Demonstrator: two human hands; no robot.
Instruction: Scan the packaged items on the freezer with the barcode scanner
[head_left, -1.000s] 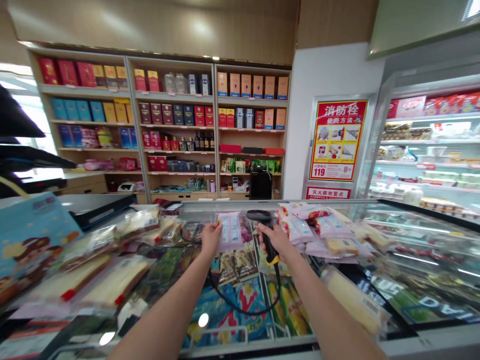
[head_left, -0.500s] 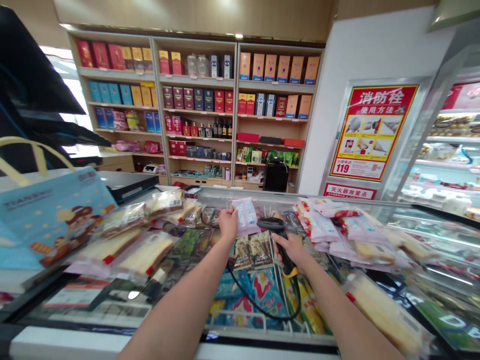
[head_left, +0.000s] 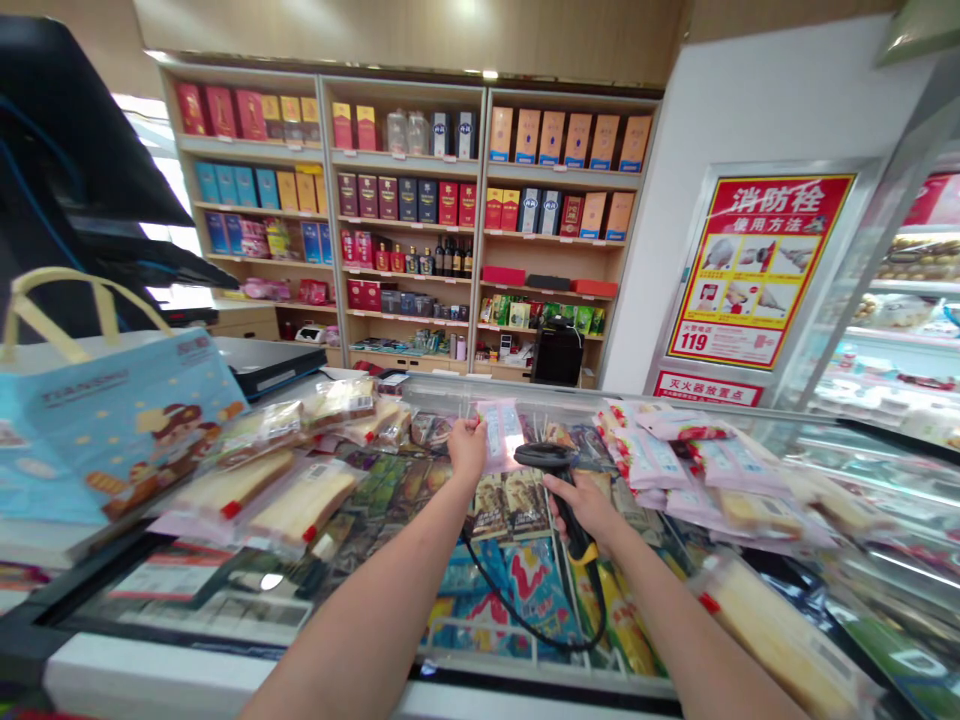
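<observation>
My left hand (head_left: 468, 447) pinches the left edge of a small pink-and-white snack packet (head_left: 501, 435), held up over the glass-topped freezer (head_left: 450, 688). My right hand (head_left: 586, 510) is wrapped round the handle of a black-and-yellow barcode scanner (head_left: 546, 457). Its head points left at the packet, and a reddish glow shows on the packet's face. From the handle a black cable (head_left: 517, 625) loops down across the glass. Right of the scanner lies a pile of similar pink packets (head_left: 651, 458) with red strawberry prints.
Bagged bread slices (head_left: 304, 505) lie on the left, near a blue paper bag (head_left: 112, 420) with yellow handles. Another bagged loaf (head_left: 780, 635) lies front right. A dark monitor (head_left: 75, 130) stands at left. Shelves of boxes (head_left: 409, 200) line the back wall.
The view has shifted slightly, so most things sit a little further right. A reddish light now shows on the packet. Both hands keep their holds.
</observation>
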